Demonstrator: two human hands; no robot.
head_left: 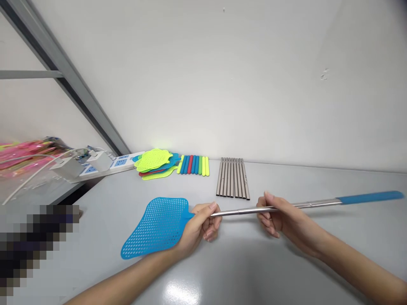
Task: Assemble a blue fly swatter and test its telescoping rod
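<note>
A blue fly swatter (160,224) with a perforated head, an extended telescopic metal rod and a blue handle lies across both my hands above the table. My left hand (202,222) is closed around the rod just beside the swatter head. Farther along, my right hand (276,214) grips the same rod between thumb and fingers, near its middle. The blue handle (370,197) sticks out to the right, past my right hand. Part of the rod is hidden behind my fingers.
Yellow, blue and red swatter heads (154,160) are piled at the back left of the grey table (222,262). Coloured handles (193,165) and metal rods (232,178) lie in rows beside them. A power strip (121,162) with plugged-in adapters stands at the left edge, near pink bagged items (32,156).
</note>
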